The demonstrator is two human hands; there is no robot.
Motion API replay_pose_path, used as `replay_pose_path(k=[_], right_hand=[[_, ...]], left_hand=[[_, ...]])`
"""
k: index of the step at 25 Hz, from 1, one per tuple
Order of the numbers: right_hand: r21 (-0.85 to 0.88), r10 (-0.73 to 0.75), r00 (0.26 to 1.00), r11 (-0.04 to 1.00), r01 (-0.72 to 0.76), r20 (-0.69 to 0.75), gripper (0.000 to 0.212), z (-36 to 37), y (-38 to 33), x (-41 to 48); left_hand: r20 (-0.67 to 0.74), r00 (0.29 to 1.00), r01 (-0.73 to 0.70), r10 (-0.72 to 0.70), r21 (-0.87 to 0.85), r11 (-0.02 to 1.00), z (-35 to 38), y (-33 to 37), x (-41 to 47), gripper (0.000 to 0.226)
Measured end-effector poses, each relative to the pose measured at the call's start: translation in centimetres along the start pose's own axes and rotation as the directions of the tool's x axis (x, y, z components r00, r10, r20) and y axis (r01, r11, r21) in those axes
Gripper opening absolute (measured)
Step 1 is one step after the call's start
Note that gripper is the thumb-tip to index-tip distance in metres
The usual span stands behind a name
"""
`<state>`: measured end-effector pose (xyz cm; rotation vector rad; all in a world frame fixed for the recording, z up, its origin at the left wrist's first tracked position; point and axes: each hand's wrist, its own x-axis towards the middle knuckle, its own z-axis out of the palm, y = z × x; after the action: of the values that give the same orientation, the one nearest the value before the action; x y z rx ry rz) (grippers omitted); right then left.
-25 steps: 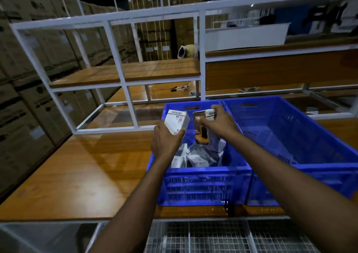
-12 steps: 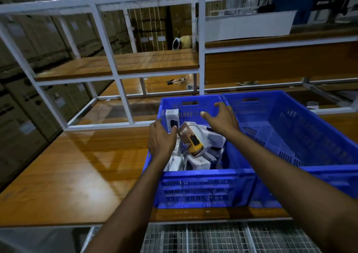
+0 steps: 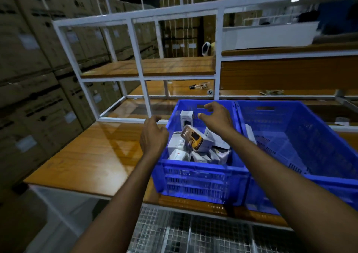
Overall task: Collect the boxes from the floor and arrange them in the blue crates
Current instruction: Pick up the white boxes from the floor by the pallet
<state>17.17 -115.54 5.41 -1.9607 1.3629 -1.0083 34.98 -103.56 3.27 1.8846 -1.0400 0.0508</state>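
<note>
Blue crates: left blue crate [image 3: 199,177] and right blue crate [image 3: 310,136] stand side by side, touching, on the wooden tabletop [image 3: 87,155].
Task boxes: a loose heap of white boxes [image 3: 178,146] lies in the left blue crate. One more pale box leans at the near-left wall of the right blue crate.
Readable writing: "65W" on the brown-and-yellow box [image 3: 193,138], which lies tilted on top of the heap. "LG" on the cardboard cartons [image 3: 80,4] stacked at the left.
Unreadable: print on the upright white box [image 3: 186,117] against the crate's far wall. A small red mark on a low white box is too small to read.
Left hand [image 3: 154,134]: fingers loosely curled, holding nothing, just outside the crate's left rim.
Right hand [image 3: 217,119]: fingers spread and slightly bent, holding nothing, above the far end of the heap.
Change from a second ago: each hand then held a box over the crate. Both boxes are now released, the brown-and-yellow box on the heap and the white one upright by the far wall.
Change from half a second ago: the left hand has moved out past the rim; the view has swung left.
Surroundings: white metal frame [image 3: 135,45] behind the crates, wire mesh [image 3: 184,233] below the table edge.
</note>
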Motion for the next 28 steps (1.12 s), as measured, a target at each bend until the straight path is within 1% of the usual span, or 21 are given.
replay_pose_path(k=[5, 8, 12, 15, 17, 20, 22, 25, 28], right_hand=[[0.129, -0.161, 0.977, 0.981, 0.143, 0.142, 0.043, 0.9, -2.1, -4.7], [0.17, -0.22, 0.951, 0.968, 0.185, 0.217, 0.04, 2.8, -3.5, -8.5], [0.236, -0.335, 0.877, 0.935, 0.264, 0.345, 0.039, 5.4, -6.9, -14.8], [0.296, -0.407, 0.801, 0.907, 0.299, 0.439, 0.04, 7.6, -10.3, -20.5], [0.342, -0.463, 0.743, 0.881, 0.327, 0.484, 0.041, 8.8, -12.7, -24.4], [0.394, -0.535, 0.623, 0.844, 0.363, 0.571, 0.043, 10.3, -16.5, -31.0], [0.443, -0.575, 0.544, 0.818, 0.366, 0.611, 0.044, 11.4, -18.8, -35.6], [0.49, -0.61, 0.451, 0.792, 0.365, 0.652, 0.046, 13.3, -22.2, -43.9], [0.529, -0.611, 0.363, 0.791, 0.308, 0.703, 0.045, 14.6, -24.9, -52.6]], left_hand=[[-0.154, 0.984, 0.094, -0.087, 0.038, 0.995, -4.6, -1.6, -4.9, 0.044], [-0.244, 0.963, 0.141, -0.114, 0.096, 0.985, -8.1, -2.6, -9.7, 0.043], [-0.355, 0.915, 0.255, -0.192, 0.142, 0.956, -14.0, -5.0, -16.8, 0.042], [-0.469, 0.845, 0.365, -0.255, 0.159, 0.917, -20.1, -6.9, -22.0, 0.041], [-0.556, 0.792, 0.414, -0.253, 0.184, 0.891, -24.3, -8.1, -25.6, 0.041], [-0.65, 0.713, 0.461, -0.265, 0.149, 0.875, -31.0, -9.3, -31.6, 0.043], [-0.696, 0.67, 0.499, -0.259, 0.165, 0.85, -35.1, -10.2, -35.6, 0.043], [-0.744, 0.62, 0.57, -0.247, 0.211, 0.794, -41.4, -11.8, -42.8, 0.043], [-0.779, 0.567, 0.627, -0.267, 0.197, 0.754, -47.3, -13.6, -50.2, 0.043]])
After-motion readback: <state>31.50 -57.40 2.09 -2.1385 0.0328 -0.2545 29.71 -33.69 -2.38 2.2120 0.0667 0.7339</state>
